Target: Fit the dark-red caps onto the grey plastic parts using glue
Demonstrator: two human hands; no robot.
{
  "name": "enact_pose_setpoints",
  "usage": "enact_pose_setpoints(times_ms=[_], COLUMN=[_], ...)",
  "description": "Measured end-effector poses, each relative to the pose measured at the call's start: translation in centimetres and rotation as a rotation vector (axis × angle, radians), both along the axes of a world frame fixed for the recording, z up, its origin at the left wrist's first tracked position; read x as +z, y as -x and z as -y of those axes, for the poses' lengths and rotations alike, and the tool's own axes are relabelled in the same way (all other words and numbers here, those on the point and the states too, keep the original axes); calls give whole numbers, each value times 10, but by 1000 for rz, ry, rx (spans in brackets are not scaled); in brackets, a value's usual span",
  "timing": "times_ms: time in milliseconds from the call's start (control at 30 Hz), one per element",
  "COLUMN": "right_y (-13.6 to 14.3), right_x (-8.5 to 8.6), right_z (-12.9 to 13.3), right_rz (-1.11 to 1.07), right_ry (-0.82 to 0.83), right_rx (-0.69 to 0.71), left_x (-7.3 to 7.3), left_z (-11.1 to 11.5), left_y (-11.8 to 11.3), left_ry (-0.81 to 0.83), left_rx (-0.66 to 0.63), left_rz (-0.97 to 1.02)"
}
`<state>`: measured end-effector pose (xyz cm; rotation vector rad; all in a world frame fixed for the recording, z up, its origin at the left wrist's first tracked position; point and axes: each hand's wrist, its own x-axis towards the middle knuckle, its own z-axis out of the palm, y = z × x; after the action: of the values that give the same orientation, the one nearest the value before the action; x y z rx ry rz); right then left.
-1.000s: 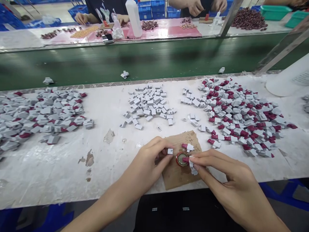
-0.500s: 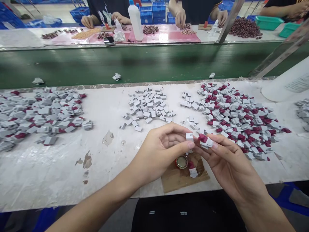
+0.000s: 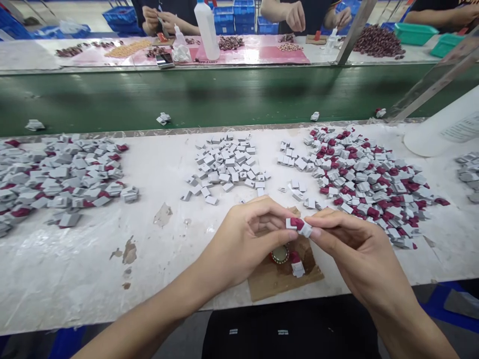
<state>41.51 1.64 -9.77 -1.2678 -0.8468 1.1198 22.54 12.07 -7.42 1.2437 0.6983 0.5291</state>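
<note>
Between the fingertips of both hands, a small white block (image 3: 291,224) meets a white and dark-red plastic piece (image 3: 306,230). My left hand (image 3: 247,239) pinches the white block at its left end. From the other side my right hand (image 3: 352,244) pinches the white and dark-red piece. Below them lies a brown cardboard square (image 3: 269,287). On it are a round bottle cap (image 3: 280,254), partly behind my left hand, and another white and dark-red piece (image 3: 297,267).
Loose white blocks (image 3: 228,162) lie mid-table, with heaps of white and dark-red pieces to the right (image 3: 370,179) and left (image 3: 63,174). A green conveyor belt (image 3: 224,94) carries several small pieces. A large white container (image 3: 445,124) stands at right. Co-workers' hands (image 3: 295,17) work across the belt.
My hands have brought the white block and the white and dark-red piece together, where a gap showed before. Pieces on the belt have shifted left, and another has appeared at right.
</note>
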Motion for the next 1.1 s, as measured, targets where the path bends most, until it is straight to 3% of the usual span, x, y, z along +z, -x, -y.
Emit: enact_pose_setpoints(times_ms=[133,267,367,433,533,633,700,767,867,967,1100], right_y=[-5,-19,-43,-62,-85,-93,-91,-85,-77,-73,-63], right_x=[6,22,32,32,24,12,6,6,14,26,31], right_z=[-9,-47,-108,-160,-235,-287,-305,-310,-292,-243,-151], right_rz=[16,172,620,1005,1138,1189,1212,1209,1150,1034,693], right_ry=[-11,23,73,154,254,343,344,288,173,94,64], right_rx=[27,108,60,-113,-187,-195,-162,-106,-25,45,128], left_x=[4,18,24,22,8,-9,-17,-20,-15,-7,-9], left_z=[-8,-44,-98,-142,-208,-258,-277,-282,-265,-228,-187], left_y=[0,-8,-24,-38,-57,-69,-71,-67,-52,-33,-16], left_ry=[-110,-320,-586,-695,-621,-578,-561,-561,-644,-793,-979], left_rx=[11,-47,16,182,418,494,500,483,439,319,71], left_rz=[-30,-194,-382,-529,-736,-831,-896,-953,-974,-906,-846])
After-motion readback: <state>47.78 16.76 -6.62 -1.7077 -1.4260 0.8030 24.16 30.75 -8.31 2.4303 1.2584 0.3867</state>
